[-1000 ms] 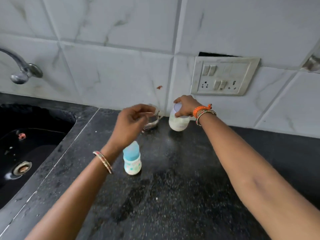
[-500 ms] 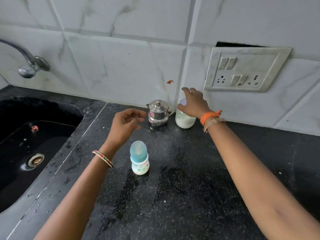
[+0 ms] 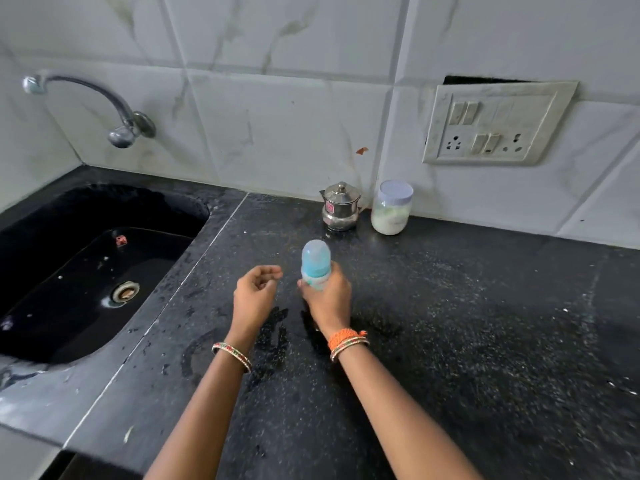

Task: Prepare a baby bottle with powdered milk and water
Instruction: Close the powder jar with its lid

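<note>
Right hand (image 3: 327,295) grips the bottle (image 3: 315,263); left hand (image 3: 254,294) loosely curled, empty. Pot (image 3: 339,206) and jar (image 3: 392,212) at twelve o'clock, sink (image 3: 86,265) at nine.

Marbled white wall tiles (image 3: 277,109), black countertop (image 3: 485,323)

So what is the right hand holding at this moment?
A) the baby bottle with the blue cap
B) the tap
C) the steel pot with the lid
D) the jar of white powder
A: the right hand grips the baby bottle round its lower body on the counter, while the steel pot and the powder jar stand untouched by the wall.
</note>
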Tool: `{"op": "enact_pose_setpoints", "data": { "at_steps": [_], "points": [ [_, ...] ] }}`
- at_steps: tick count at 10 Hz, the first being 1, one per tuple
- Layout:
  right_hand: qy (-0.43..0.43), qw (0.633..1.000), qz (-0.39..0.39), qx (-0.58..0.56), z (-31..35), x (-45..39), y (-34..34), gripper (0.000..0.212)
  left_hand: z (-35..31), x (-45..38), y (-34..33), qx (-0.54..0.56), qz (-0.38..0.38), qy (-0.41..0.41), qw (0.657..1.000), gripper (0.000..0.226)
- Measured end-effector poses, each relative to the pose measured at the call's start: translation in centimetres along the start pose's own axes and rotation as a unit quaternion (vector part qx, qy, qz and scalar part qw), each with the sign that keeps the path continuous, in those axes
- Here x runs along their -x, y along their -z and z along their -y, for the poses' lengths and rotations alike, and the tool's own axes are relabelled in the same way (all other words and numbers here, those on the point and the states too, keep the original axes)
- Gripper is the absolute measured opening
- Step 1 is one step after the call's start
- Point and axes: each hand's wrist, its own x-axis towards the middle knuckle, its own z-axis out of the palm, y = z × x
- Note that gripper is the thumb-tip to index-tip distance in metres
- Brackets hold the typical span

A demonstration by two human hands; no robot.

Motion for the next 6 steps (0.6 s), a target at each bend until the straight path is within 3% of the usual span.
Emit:
{"op": "enact_pose_setpoints", "data": {
  "at_steps": [2, 3, 4, 5, 6],
  "points": [
    [-0.004, 0.998, -0.059, 0.017, -0.1, -0.9, 4.5, 0.043, -0.7, 2.4, -0.6, -0.033, 0.068, -0.019, 0.997, 0.025],
    [-0.031, 0.999, -0.013, 0.035, -0.7, -1.6, 6.1, 0.049, -0.8, 3.1, -1.1, -0.049, 0.134, -0.027, 0.989, 0.026],
    [-0.067, 0.995, 0.042, 0.053, -0.6, -1.4, 6.6, 0.062, -1.2, 3.8, -1.1, -0.082, 0.160, -0.044, 0.983, 0.030],
    [-0.094, 0.988, 0.082, 0.090, -0.7, -2.0, 6.5, 0.096, -1.6, 4.1, -0.8, -0.104, 0.174, -0.057, 0.977, 0.035],
    [-0.078, 0.983, 0.052, 0.160, -0.2, -0.1, 6.7, 0.109, -1.3, 4.7, -0.2, -0.160, 0.182, -0.103, 0.965, 0.047]
  ]
}}
